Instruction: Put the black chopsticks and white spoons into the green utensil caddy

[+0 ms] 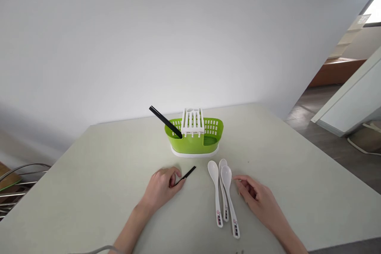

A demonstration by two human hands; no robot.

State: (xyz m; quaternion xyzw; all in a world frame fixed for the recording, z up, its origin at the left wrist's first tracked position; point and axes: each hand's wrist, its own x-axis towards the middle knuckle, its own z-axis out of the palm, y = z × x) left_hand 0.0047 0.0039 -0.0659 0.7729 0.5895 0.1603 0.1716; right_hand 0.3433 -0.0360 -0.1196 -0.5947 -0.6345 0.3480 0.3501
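Head view, with the bare middle of the surface [119, 158] taken as a dial and 12 o'clock farthest from the person: a green basket [193, 145] stands upright at 12, a white rack [193, 130] across its middle. Long black chopsticks [165, 122] lean out of the basket toward 10 o'clock. At 9 o'clock the left hand [162, 184] is loosely curled, its thumb against a thin black stick [189, 172] (perhaps a pair) that points toward 2; I cannot tell how firmly it is gripped. Three white spoons [226, 176] lie close together between 3 and 4, bowls toward 12, handles toward 6. Just beyond them, at 3 to 4, the right hand [262, 202] is half curled, a narrow gap between thumb and forefinger, nothing visible in it; whether the forefinger touches the nearest spoon is unclear.
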